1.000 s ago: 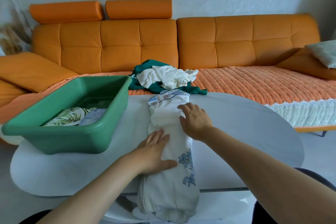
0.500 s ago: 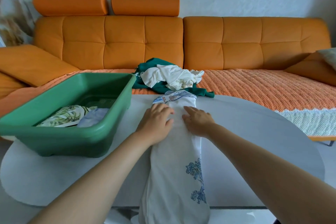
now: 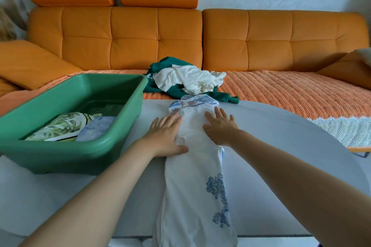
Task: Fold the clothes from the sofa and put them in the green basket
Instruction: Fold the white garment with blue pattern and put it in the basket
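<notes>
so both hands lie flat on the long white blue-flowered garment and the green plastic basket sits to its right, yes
Not quite. The head view shows the green plastic basket to the left of the long white blue-flowered garment, not its right. The left hand and right hand do lie flat on it.
</notes>
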A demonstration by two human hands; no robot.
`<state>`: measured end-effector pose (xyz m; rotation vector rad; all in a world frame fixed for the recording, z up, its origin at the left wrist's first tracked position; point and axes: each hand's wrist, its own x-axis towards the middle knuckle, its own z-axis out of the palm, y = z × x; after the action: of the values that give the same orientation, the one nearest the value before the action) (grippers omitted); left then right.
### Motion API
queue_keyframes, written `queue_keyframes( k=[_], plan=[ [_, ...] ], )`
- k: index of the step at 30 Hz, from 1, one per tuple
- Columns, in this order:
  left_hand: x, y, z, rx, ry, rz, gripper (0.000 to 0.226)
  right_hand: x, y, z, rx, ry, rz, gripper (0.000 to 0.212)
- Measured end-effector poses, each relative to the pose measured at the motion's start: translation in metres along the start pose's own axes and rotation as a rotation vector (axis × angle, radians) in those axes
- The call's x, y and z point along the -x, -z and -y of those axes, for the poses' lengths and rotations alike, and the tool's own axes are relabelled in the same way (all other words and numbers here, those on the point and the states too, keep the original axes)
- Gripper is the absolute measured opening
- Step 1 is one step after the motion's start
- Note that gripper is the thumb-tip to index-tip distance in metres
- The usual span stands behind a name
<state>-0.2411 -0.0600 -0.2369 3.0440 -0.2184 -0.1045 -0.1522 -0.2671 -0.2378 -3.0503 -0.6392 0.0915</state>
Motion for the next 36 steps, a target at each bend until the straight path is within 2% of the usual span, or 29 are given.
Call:
queue_keyframes(
  k=[2, 4, 6, 8, 10, 13, 15, 17, 20, 22, 24, 25, 27, 29, 31, 33, 36],
  plan=[
    [0.016, 0.004, -0.009, 0.014, -0.110, -0.172, 0.098, 0.019, 0.006, 0.004, 0.033, 0.102, -0.148, 0.061],
    [0.035, 0.007, -0.020, 0.020, -0.258, -0.327, 0.064, 0.041, 0.011, 0.009, 0.043, 0.260, -0.251, 0.064],
    [0.055, 0.007, -0.033, 0.073, -0.362, -0.419, 0.029, 0.066, 0.012, 0.016, 0.010, 0.398, -0.282, 0.063],
    [0.073, 0.003, -0.042, 0.148, -0.405, -0.427, 0.014, 0.090, 0.008, 0.020, -0.032, 0.478, -0.250, 0.062],
    [0.086, -0.007, -0.045, 0.173, -0.401, -0.350, 0.022, 0.111, -0.003, 0.022, -0.033, 0.520, -0.171, 0.067],
    [0.104, -0.023, -0.041, 0.117, -0.291, -0.052, 0.070, 0.134, -0.021, 0.026, -0.030, 0.529, -0.083, 0.069],
    [0.115, -0.028, -0.036, 0.072, -0.266, 0.012, 0.081, 0.145, -0.025, 0.028, -0.030, 0.536, -0.062, 0.068],
    [0.124, -0.027, -0.032, 0.028, -0.271, -0.035, 0.076, 0.156, -0.027, 0.029, -0.029, 0.566, -0.069, 0.067],
    [0.139, -0.021, -0.033, 0.081, -0.334, -0.153, 0.055, 0.178, -0.029, 0.024, -0.052, 0.682, -0.108, 0.070],
    [0.151, -0.018, -0.034, 0.178, -0.362, -0.175, 0.040, 0.193, -0.029, 0.020, -0.061, 0.788, -0.138, 0.080],
    [0.161, -0.015, -0.036, 0.231, -0.379, -0.167, 0.034, 0.203, -0.028, 0.015, -0.059, 0.878, -0.122, 0.099],
    [0.166, -0.015, -0.036, 0.239, -0.395, -0.153, 0.039, 0.207, -0.027, 0.012, -0.028, 0.903, -0.111, 0.109],
    [0.172, -0.016, -0.035, 0.184, -0.432, -0.094, 0.073, 0.212, -0.029, 0.009, 0.083, 0.921, -0.134, 0.120],
    [0.176, -0.019, -0.032, 0.039, -0.440, -0.024, 0.107, 0.215, -0.033, 0.010, 0.139, 0.929, -0.215, 0.110],
    [0.179, -0.025, -0.029, -0.090, -0.451, -0.011, 0.118, 0.216, -0.034, 0.011, 0.106, 0.945, -0.294, 0.093],
    [0.178, -0.027, -0.032, -0.124, -0.495, -0.092, 0.098, 0.217, -0.029, 0.010, 0.042, 0.958, -0.338, 0.080],
    [0.172, -0.019, -0.037, 0.070, -0.537, -0.210, 0.059, 0.217, -0.019, 0.007, -0.079, 0.920, -0.319, 0.057]
  ],
)
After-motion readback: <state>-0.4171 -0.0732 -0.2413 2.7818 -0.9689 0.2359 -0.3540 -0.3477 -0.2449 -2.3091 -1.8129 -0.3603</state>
